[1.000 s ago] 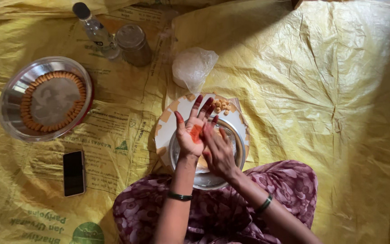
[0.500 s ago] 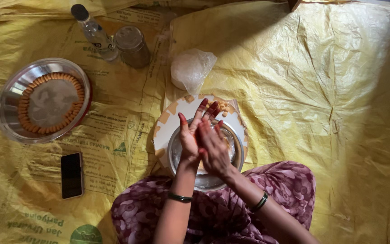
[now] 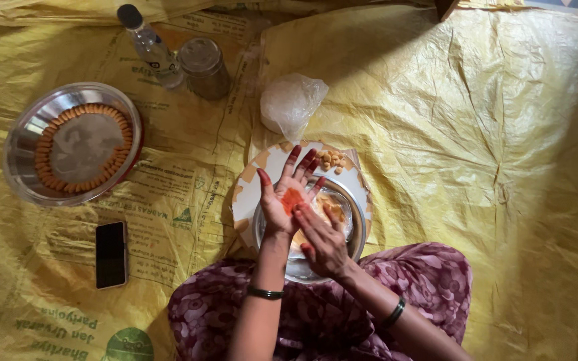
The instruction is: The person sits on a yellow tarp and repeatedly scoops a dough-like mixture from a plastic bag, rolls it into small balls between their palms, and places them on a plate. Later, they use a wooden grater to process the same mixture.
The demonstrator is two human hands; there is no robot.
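My left hand [image 3: 287,195] is raised palm up over a steel bowl [image 3: 357,227], fingers spread, with an orange patch on the palm. The fingertips of my right hand [image 3: 322,239] press against the heel of that palm; whether something small lies between them is hidden. The bowl holds pale dough and rests on a round white and orange plate [image 3: 249,190]. Several small tan dough balls [image 3: 332,159] lie on the plate's far edge.
A steel tray [image 3: 28,134] ringed with small orange pieces sits at the left. A black phone [image 3: 110,254] lies below it. A clear bottle [image 3: 147,45], a steel cup [image 3: 203,67] and a crumpled plastic bag [image 3: 291,103] stand beyond the plate. Yellow sheeting [image 3: 469,134] covers the floor.
My right hand's fingers have slid back and forth over the left palm, now resting nearer its heel. The left hand stays raised over the bowl.
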